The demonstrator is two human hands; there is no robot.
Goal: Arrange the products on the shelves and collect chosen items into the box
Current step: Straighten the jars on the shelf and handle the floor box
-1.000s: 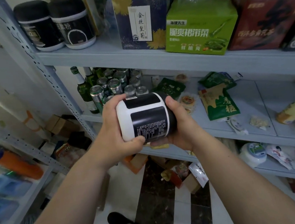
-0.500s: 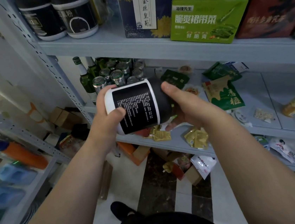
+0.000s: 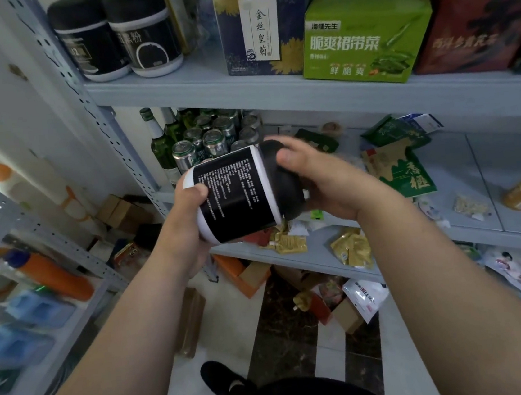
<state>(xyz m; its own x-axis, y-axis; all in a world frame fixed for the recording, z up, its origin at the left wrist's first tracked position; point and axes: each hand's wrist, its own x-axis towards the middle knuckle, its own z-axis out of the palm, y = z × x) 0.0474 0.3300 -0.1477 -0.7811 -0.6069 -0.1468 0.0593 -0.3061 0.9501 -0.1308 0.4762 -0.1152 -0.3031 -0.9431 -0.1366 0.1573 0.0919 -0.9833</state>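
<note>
I hold a black and white jar (image 3: 236, 196) with a printed label on its side, lying sideways in front of the middle shelf (image 3: 321, 255). My left hand (image 3: 189, 212) grips its white bottom end, thumb across the label. My right hand (image 3: 322, 183) curls round its black lid end. Two matching jars (image 3: 119, 38) stand upright at the left of the top shelf (image 3: 207, 86).
Green beer cans and bottles (image 3: 203, 138) crowd the middle shelf behind the jar, with snack packets (image 3: 398, 168) to the right. A dark blue box (image 3: 260, 25), a green box (image 3: 364, 36) and a red box (image 3: 472, 20) stand on the top shelf. Another rack (image 3: 12, 225) is at left; cartons litter the floor.
The jar has been rolled in my hands, its label turning further into view and its lid end tipping up to the right; my view shifted down a little.
</note>
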